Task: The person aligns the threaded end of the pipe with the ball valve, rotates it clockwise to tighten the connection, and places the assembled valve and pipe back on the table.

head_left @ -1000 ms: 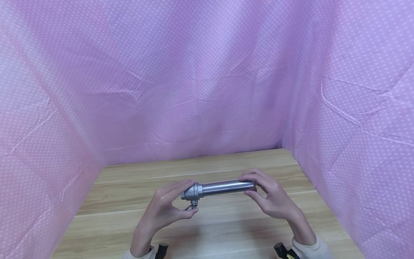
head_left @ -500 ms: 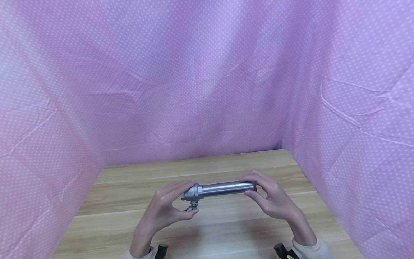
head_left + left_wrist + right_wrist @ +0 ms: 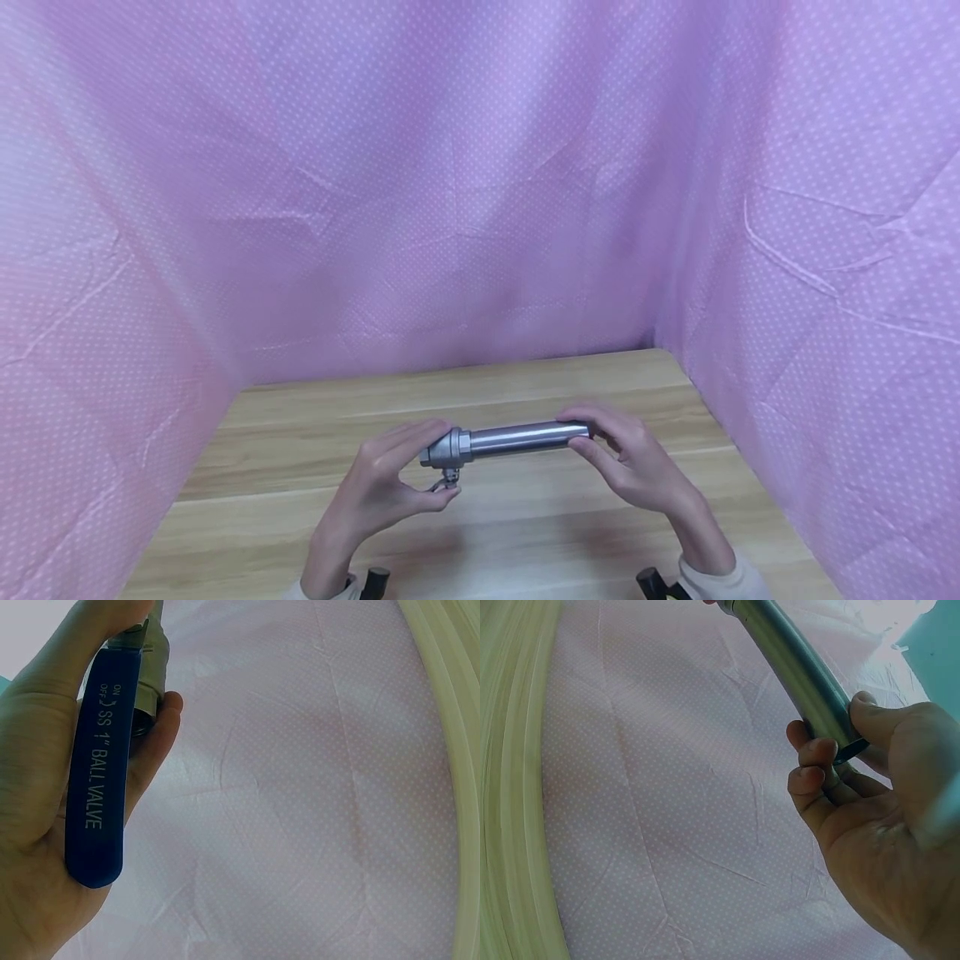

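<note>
A silver ball valve (image 3: 447,449) is joined to a smooth steel pipe (image 3: 525,437), and the two are held level above the table. My left hand (image 3: 381,475) grips the valve, fingers over its top and thumb at the stem below. The left wrist view shows the valve's blue lever handle (image 3: 101,769), lettered "SS 1" BALL VALVE", lying along the palm. At the pipe's other end, my right hand (image 3: 633,458) pinches the tube between thumb and fingers. In the right wrist view the pipe's dark open end (image 3: 849,750) sits among the fingers.
Under both hands lies a wood-grain table (image 3: 517,533). Pink polka-dot cloth (image 3: 450,208) hangs behind it and along both sides. Black wrist mounts (image 3: 375,581) show at the bottom edge.
My right fingers have shifted slightly on the pipe's end, with the thumb a little higher on it. The left hand and the valve have stayed nearly still.
</note>
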The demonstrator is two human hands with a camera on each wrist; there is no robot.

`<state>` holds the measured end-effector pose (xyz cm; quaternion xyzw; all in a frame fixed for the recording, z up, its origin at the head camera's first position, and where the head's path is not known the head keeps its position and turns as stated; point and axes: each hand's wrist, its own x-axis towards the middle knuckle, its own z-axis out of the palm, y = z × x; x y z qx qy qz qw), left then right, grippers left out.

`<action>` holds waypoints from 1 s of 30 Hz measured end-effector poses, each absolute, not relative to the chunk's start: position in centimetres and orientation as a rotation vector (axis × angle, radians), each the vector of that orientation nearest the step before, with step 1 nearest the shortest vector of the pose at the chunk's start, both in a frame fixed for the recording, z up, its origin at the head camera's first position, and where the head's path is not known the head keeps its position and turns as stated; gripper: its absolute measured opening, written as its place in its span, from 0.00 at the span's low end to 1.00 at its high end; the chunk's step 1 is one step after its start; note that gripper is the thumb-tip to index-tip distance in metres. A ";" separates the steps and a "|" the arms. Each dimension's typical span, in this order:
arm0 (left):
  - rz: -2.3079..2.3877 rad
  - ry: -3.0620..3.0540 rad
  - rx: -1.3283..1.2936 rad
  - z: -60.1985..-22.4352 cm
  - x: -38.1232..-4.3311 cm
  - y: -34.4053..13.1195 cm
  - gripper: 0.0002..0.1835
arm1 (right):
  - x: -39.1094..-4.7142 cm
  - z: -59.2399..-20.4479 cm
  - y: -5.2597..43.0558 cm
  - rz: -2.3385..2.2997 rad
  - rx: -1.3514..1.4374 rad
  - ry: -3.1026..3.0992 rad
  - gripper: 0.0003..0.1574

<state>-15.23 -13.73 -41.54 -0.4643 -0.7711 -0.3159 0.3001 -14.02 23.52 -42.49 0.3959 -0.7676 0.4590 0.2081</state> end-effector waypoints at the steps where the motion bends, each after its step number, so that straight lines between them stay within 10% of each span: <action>1: -0.840 -2.045 -1.235 -41.5 -15.2 -13.7 0.47 | -13.9 -42.5 23.5 1.287 1.105 -2.132 0.32; 30: -0.843 -2.048 -1.234 -41.5 -15.1 -13.6 0.47 | -14.2 -42.2 23.4 1.254 1.216 -2.036 0.32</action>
